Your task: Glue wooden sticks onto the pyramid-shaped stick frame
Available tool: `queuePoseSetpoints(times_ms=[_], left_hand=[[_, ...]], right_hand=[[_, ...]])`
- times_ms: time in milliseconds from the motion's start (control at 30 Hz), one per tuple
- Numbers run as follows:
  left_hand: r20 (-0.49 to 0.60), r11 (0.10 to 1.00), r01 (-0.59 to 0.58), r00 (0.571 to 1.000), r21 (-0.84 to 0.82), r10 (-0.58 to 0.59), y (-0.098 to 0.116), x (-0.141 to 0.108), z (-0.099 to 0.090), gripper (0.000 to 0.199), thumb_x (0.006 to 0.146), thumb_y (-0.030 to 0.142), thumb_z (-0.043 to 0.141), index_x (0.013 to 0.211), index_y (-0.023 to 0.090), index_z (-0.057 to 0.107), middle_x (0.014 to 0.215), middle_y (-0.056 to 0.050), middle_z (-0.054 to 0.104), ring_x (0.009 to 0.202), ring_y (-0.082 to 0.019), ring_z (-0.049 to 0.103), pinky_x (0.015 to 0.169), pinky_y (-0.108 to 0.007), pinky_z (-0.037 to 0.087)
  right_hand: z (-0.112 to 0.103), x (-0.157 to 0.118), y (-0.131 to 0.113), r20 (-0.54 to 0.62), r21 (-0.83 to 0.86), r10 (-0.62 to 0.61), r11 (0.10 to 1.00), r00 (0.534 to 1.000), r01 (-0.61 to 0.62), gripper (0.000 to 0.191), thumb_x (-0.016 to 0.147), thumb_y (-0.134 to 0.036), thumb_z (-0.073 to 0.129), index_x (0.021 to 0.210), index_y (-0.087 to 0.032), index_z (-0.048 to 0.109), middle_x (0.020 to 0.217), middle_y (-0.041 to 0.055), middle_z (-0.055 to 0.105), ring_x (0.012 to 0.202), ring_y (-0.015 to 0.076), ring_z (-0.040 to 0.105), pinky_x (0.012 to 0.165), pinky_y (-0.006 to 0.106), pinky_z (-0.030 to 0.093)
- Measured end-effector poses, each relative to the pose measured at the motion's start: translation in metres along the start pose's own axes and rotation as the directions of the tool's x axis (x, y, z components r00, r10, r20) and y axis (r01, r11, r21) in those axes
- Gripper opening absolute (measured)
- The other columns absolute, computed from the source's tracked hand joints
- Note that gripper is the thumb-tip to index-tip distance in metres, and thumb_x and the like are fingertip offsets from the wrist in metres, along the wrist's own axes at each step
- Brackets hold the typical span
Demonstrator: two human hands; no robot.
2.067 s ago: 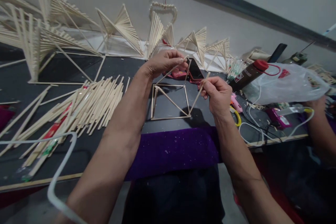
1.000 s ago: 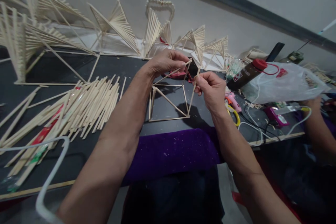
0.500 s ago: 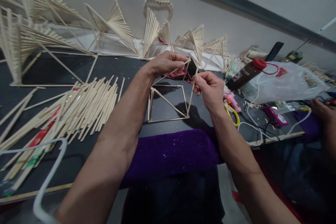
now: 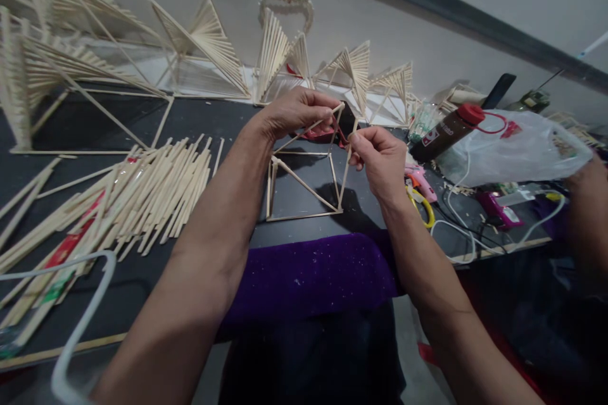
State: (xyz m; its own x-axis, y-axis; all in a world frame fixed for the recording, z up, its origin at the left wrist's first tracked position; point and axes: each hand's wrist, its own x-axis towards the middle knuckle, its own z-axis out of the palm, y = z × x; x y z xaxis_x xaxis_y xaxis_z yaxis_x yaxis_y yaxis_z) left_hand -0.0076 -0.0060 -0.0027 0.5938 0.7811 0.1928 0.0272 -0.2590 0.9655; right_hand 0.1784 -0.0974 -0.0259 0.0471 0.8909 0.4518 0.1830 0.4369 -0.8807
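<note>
The small stick frame (image 4: 304, 215) is being steadied on the dark table (image 4: 209, 120), near the purple cloth (image 4: 313, 272), its far top corner pinched in the left hand (image 4: 301, 115). A slanting stick (image 4: 347, 171) at its right is gripped between the right hand's (image 4: 380, 158) thumb and fingers.

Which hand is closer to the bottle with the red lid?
The right hand: it's to the left of the bottle. The left hand is even farther left.
</note>
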Motion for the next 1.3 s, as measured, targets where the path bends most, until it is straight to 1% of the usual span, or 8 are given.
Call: queuePoseSetpoints(times_ms=[167,367,500,667,767,1000,1133,1300], left_hand=[[0.0,1.0,0.007,1.0,-0.012,-0.007,-0.001,0.001,0.0,0.029,0.078,0.025,0.07,0.104,0.012,0.075,0.073,-0.006,0.071,0.071,-0.018,0.068,0.056,-0.023,0.048],[-0.016,1.0,0.007,1.0,-0.026,-0.007,0.0,0.0,0.001,0.026,0.076,0.021,0.069,0.1,0.014,0.075,0.069,-0.003,0.068,0.064,-0.015,0.066,0.053,-0.022,0.046],[-0.007,1.0,-0.003,1.0,-0.03,0.003,0.002,-0.001,0.002,0.023,0.077,0.022,0.069,0.097,0.014,0.077,0.068,-0.004,0.068,0.063,-0.015,0.066,0.053,-0.022,0.046],[-0.004,0.999,-0.003,1.0,-0.043,0.003,0.0,-0.001,0.002,0.022,0.08,0.022,0.069,0.099,0.015,0.077,0.07,-0.004,0.069,0.063,-0.015,0.066,0.054,-0.022,0.046],[-0.008,0.999,-0.014,1.0,-0.046,0.014,-0.002,0.0,0.001,0.022,0.079,0.023,0.073,0.098,0.013,0.077,0.068,-0.005,0.069,0.065,-0.016,0.067,0.055,-0.022,0.048],[-0.017,0.994,-0.057,0.998,-0.098,0.056,-0.005,0.003,0.0,0.028,0.077,0.023,0.077,0.099,0.008,0.076,0.065,-0.007,0.068,0.06,-0.015,0.065,0.052,-0.022,0.046],[-0.01,0.994,-0.039,0.999,-0.097,0.039,-0.004,0.003,0.0,0.028,0.077,0.019,0.076,0.103,0.007,0.076,0.066,-0.006,0.069,0.058,-0.013,0.064,0.05,-0.02,0.044],[-0.023,0.993,-0.031,0.999,-0.11,0.028,-0.008,0.005,-0.001,0.032,0.075,0.022,0.078,0.105,0.008,0.075,0.068,-0.007,0.07,0.059,-0.014,0.064,0.052,-0.022,0.046]], right_hand=[[0.0,0.001,0.001,0.01,-0.008,0.005,1.0,1.0,-0.005,0.028,0.083,-0.045,0.07,0.077,-0.019,0.064,0.06,-0.0046,0.058,0.047,0.005,0.053,0.041,0.017,0.038],[0.002,0.004,0.0,0.016,0.0,0.026,1.0,1.0,-0.026,0.026,0.084,-0.042,0.071,0.077,-0.018,0.065,0.056,-0.0044,0.057,0.046,0.0051,0.051,0.04,0.017,0.036],[0.003,0.007,0.0,0.016,-0.028,0.044,0.999,0.999,-0.043,0.027,0.083,-0.043,0.071,0.075,-0.018,0.064,0.054,-0.0051,0.057,0.044,0.0043,0.05,0.039,0.016,0.036],[0.005,0.008,0.002,0.008,-0.004,0.054,0.999,0.999,-0.054,0.031,0.081,-0.046,0.072,0.073,-0.017,0.064,0.056,-0.0044,0.057,0.045,0.0051,0.051,0.039,0.016,0.035],[0.007,0.01,0.003,0.009,-0.001,0.05,0.999,0.999,-0.05,0.03,0.082,-0.044,0.072,0.072,-0.017,0.064,0.054,-0.0045,0.056,0.045,0.0055,0.051,0.039,0.016,0.036],[0.008,0.012,0.004,0.017,0.003,0.064,0.998,0.998,-0.064,0.026,0.083,-0.04,0.07,0.073,-0.017,0.063,0.053,-0.0051,0.056,0.043,0.0058,0.051,0.04,0.017,0.037],[0.008,0.013,0.006,0.014,-0.009,0.08,0.997,0.997,-0.08,0.024,0.084,-0.038,0.069,0.074,-0.017,0.063,0.053,-0.0054,0.056,0.042,0.0053,0.049,0.04,0.017,0.037],[0.008,0.014,0.008,0.011,-0.018,0.093,0.996,0.996,-0.092,0.022,0.084,-0.036,0.068,0.074,-0.017,0.064,0.052,-0.005,0.056,0.043,0.0058,0.049,0.04,0.017,0.037]])
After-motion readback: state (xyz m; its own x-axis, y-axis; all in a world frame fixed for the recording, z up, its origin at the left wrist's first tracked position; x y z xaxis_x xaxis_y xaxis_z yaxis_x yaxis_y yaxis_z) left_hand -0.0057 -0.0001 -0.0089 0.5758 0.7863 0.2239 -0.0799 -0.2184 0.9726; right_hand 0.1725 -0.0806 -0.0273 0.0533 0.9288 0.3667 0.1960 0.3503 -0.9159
